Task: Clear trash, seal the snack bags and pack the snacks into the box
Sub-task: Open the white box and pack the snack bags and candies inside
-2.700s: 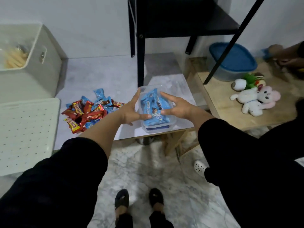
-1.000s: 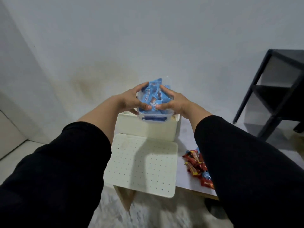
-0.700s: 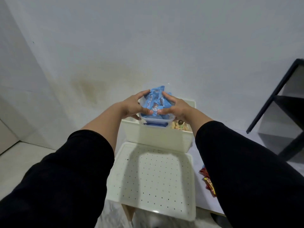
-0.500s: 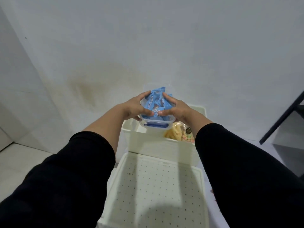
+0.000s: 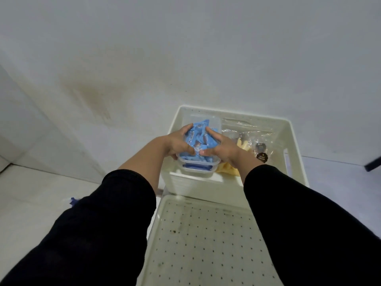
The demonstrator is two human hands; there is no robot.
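Now both hands hold a clear plastic container (image 5: pixel 198 162) heaped with blue snack packets (image 5: pixel 199 139), carried between them over the left part of the white storage box (image 5: pixel 292 145). The left hand (image 5: pixel 179 145) wraps its left side and the right hand (image 5: pixel 221 148) its right, the thumbs curled over the packets on top and the fingers round the walls. Beside the container, in the right part of the box, lies a clear bag of yellow snacks (image 5: pixel 247 141) with dark round labels. A perforated white lid (image 5: pixel 204 242) lies flat just in front of the box. Compared with half a second ago, the container sits lower, its base now down within the box rim rather than above it, and the view looks more steeply into the box.
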